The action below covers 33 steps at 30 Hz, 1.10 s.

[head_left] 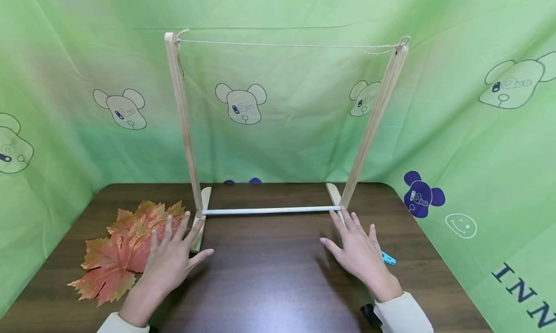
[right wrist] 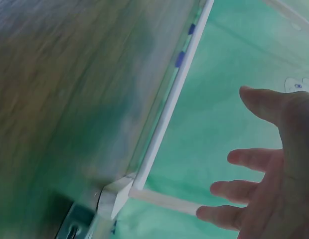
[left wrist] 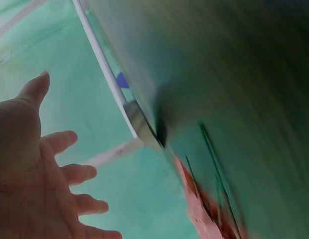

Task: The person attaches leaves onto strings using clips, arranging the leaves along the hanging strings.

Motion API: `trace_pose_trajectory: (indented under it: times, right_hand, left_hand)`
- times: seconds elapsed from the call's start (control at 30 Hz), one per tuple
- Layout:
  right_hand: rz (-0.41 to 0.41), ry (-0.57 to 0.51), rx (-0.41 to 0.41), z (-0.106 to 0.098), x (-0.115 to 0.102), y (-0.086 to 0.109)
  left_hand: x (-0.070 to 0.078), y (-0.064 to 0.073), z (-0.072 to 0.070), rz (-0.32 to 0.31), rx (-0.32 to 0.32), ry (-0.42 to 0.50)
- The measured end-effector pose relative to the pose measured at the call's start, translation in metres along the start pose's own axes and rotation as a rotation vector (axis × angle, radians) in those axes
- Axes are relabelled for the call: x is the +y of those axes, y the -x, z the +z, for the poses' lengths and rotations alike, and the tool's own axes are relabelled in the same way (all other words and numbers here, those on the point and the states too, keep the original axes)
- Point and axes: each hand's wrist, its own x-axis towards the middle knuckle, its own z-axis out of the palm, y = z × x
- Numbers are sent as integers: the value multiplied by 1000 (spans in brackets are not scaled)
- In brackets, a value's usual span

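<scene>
A wooden stand has two uprights, the left post (head_left: 184,116) and the right post (head_left: 375,120), leaning apart toward the top. A thin string (head_left: 278,45) is tied between their tops, and a white rod (head_left: 271,210) joins them near the base. My left hand (head_left: 171,260), fingers spread, hovers palm down near the left foot (head_left: 199,234) and partly covers orange-red artificial maple leaves (head_left: 126,243). Over by the right post's base is my right hand (head_left: 356,248), fingers straight and holding nothing. A blue clothespin (head_left: 388,258) shows partly behind it.
Everything stands on a dark brown wooden table (head_left: 269,270) with rounded far corners. A green cloth (head_left: 295,145) printed with bear heads hangs behind and at both sides. The stand's flat feet, including the right one (head_left: 333,194), lie on the table.
</scene>
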Motion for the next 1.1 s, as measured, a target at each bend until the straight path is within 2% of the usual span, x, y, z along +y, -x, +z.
trace_pose_trajectory:
  times: [0.17,0.33,0.53,0.63,0.7,0.93,1.1]
  right_hand:
    - [15,9,22,-4,10,3]
    - [41,11,32,-7,23,6]
    - [79,-6,13,-10,36,9]
    - [90,-3,13,-11,42,11]
    - [95,-1,16,-10,46,11]
    - [95,3,14,-8,59,9]
    - [111,4,0,-8,69,9]
  left_hand:
    - [-17,3,-3,17,14,-1]
    - [-34,6,-7,72,72,4]
    - [-57,11,-10,169,139,14]
    - [-69,15,-9,224,146,32]
    - [-75,17,-10,236,132,58]
    - [-94,21,-11,204,10,87]
    - [-101,20,-11,222,-52,115]
